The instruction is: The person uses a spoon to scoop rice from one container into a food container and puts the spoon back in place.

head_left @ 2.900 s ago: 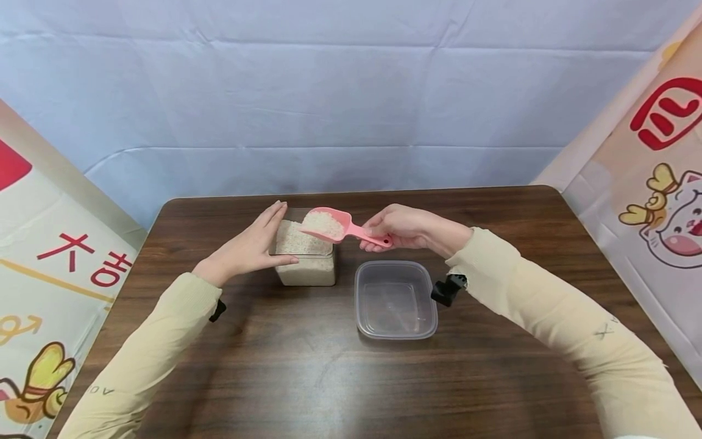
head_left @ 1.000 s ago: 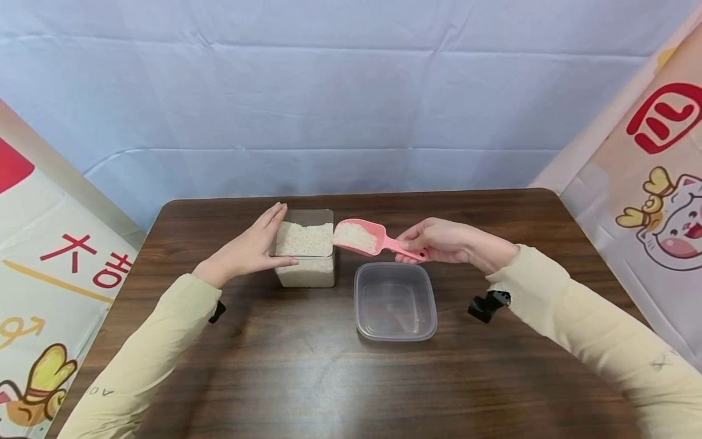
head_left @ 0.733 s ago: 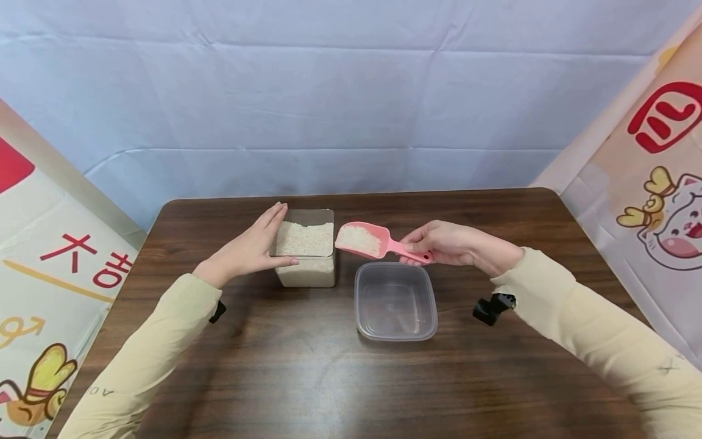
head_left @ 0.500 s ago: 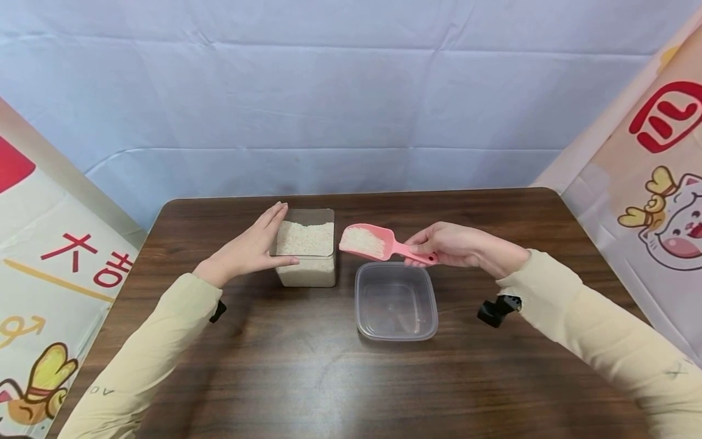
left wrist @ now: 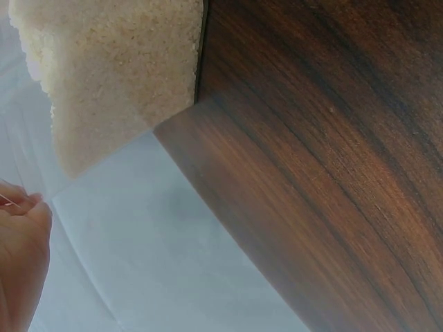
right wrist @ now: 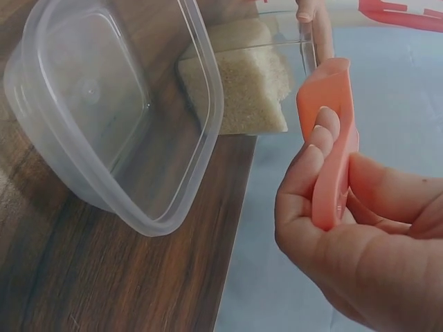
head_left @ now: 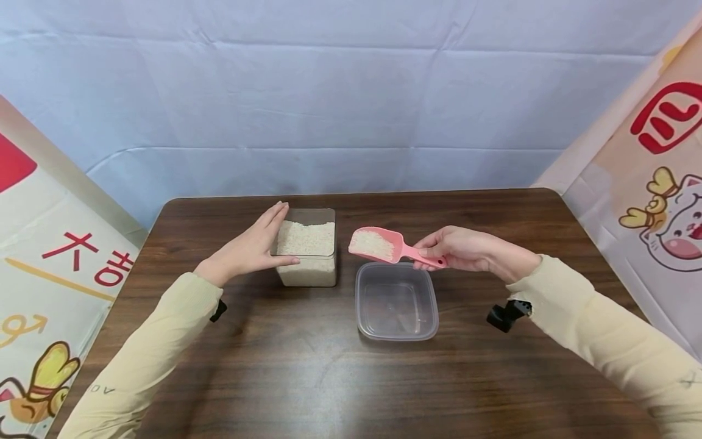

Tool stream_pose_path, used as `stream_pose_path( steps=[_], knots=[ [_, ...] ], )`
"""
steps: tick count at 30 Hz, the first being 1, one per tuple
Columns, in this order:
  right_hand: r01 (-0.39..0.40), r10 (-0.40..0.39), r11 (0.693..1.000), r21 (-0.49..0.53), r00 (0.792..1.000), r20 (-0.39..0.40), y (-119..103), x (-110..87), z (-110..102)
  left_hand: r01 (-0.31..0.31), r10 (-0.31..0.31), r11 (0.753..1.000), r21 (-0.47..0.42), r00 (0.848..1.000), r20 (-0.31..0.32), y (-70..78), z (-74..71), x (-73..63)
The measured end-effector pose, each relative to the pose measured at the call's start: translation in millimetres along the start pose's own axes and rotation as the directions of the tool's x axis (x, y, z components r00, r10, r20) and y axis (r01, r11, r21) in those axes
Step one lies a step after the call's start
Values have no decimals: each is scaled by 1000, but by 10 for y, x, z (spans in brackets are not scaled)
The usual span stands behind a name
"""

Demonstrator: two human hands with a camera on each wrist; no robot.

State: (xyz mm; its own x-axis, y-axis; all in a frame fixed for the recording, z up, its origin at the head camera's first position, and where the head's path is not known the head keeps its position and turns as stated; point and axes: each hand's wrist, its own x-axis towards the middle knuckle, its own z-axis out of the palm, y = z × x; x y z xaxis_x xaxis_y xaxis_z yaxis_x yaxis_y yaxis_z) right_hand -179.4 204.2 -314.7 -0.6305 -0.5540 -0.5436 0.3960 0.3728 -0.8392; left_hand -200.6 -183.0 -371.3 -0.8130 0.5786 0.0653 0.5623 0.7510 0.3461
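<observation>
While right grip (head_left: 463,247) pinches scoop (head_left: 396,242) by handle (head_left: 409,252), I judge it light, stiff; rice (head_left: 372,243) spill-prone. Best held there. Left grip (head_left: 247,248) straight-fingered against jar (head_left: 308,274).

Rice container (left wrist: 128,76) partly outside left-wrist view

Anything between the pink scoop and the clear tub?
Nothing visible. In the head view, the pink scoop, held by the right hand, shows just beyond the clear tub; the rice container and left hand are farther left.
</observation>
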Motion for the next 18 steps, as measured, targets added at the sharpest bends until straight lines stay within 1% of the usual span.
stream_pose_path(
  steps=[7, 18],
  knots=[
    [-4, 4, 1000, 20, 1000, 5, 37, -31, -12, 1, -1, 1000, -1, 1000, 2, -13, 10, 2],
    [0, 0, 1000, 12, 1000, 21, 103, -95, -62, 5, -5, 1000, 2, 1000, 5, 1, -3, -2]
  ],
)
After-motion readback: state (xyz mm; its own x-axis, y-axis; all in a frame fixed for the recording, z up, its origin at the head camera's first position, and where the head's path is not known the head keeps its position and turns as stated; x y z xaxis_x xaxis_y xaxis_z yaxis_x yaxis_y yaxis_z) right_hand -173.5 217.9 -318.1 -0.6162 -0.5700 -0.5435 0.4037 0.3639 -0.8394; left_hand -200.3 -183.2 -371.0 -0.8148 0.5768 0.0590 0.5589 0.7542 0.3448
